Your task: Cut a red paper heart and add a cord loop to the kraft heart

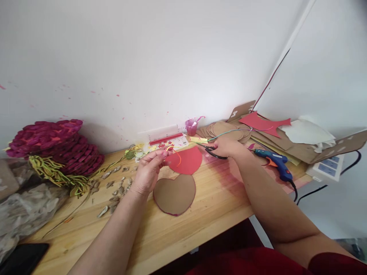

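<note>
My left hand (151, 168) pinches a looped yellow-orange cord (178, 154) between thumb and fingers, above a red paper piece (187, 160). Just in front of that paper lies a brown cardboard heart (174, 194) with a dark reddish edge. Over to the right, my right hand (225, 148) is closed on the black handles of a pair of scissors (215, 153), low over the table. The blades point left, towards a small yellow paper strip (198, 140). My right fingers are partly hidden behind the hand.
A blue glue gun (276, 162) lies right of my right arm, its cord running off the edge. Cardboard rounds (225, 130) and a purple cup (191, 128) stand by the wall. Shells (114, 198) lie scattered left, before a stack of magenta pieces (57, 149); a power strip (327, 168) sits right.
</note>
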Demonstrator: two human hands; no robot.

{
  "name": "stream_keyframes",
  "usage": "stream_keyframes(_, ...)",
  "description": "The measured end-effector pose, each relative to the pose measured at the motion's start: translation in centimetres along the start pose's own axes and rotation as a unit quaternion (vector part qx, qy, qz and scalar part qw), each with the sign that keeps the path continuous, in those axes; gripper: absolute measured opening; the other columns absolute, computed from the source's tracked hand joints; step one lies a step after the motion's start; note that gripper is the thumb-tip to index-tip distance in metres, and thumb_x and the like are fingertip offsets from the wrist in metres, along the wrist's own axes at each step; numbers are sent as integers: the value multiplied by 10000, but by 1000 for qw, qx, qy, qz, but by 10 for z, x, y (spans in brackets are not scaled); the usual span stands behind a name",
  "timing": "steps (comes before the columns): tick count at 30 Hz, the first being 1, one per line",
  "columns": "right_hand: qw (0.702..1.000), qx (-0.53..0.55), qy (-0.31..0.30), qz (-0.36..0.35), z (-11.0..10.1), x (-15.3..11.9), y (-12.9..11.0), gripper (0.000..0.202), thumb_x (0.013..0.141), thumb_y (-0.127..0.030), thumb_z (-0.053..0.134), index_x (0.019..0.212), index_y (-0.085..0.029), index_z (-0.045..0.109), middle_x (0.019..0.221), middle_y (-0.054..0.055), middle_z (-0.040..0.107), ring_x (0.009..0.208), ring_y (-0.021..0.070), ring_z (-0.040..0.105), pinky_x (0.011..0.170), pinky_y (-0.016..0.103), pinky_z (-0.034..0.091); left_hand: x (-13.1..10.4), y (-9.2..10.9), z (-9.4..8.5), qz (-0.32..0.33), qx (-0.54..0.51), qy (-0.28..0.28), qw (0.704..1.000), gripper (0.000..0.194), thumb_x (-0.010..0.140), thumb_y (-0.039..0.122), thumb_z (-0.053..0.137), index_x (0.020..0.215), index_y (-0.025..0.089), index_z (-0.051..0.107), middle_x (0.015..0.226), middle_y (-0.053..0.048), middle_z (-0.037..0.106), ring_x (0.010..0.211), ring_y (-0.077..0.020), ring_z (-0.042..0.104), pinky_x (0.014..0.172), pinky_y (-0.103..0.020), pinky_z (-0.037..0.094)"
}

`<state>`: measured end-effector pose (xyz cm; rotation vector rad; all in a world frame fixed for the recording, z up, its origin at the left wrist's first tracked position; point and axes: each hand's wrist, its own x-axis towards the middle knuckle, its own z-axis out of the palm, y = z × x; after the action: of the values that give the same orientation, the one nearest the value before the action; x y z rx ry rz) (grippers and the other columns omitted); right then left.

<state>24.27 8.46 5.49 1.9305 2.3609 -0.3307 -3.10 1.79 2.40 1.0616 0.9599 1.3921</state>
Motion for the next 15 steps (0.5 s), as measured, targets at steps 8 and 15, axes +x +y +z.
stream_keyframes(8, 996, -26, 24, 80, -4, -1, 5, 301, 731, -435, 633, 772, -153, 729, 662, 96, 675, 608, 214, 566, 532, 304, 318, -3, -7, -2, 3, 7, -54, 999, 110, 748, 338, 786, 795, 239, 796, 1012, -60, 755, 1040, -217, 640, 725, -259, 532)
stream_keyframes(15, 993, 67, 94, 2, 0, 0, -1, 387, 807, -349, 629, 1158, -202, 698, 973, 79, 736, 787, 195, 625, 616, 266, 369, -8, -5, 3, -23, -21, -90, 995, 106, 724, 314, 811, 785, 227, 802, 851, -44, 769, 741, -147, 667, 718, -266, 552)
